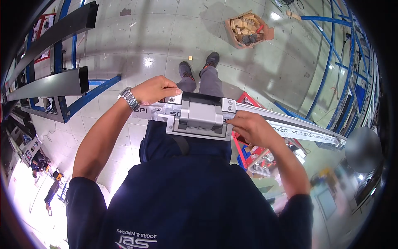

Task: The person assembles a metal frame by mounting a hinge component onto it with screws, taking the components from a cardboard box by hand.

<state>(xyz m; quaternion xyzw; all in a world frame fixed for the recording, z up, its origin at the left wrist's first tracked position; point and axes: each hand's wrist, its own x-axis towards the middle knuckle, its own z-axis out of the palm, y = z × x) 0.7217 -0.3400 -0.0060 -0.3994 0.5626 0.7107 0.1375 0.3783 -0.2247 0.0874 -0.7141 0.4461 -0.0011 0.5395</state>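
Note:
A grey metal door hinge [202,115] sits on a long aluminium profile [296,132] wrapped in printed white film, held level in front of my waist. My left hand [156,90], with a watch on its wrist, has thumb and fingers closed at the hinge's left end plate. On the other side, my right hand [251,128] pinches at the hinge's right edge; whatever lies between those fingertips is too small to make out. Two screw heads show in the right end plate [229,105].
Dark profiles [49,85] rest on a blue rack at the left. A cardboard box [248,30] of wooden blocks stands on the floor ahead. Beneath the profile on the right is a red cart [244,155] with parts. Blue frames [331,62] line the right side. A person [52,191] stands far left.

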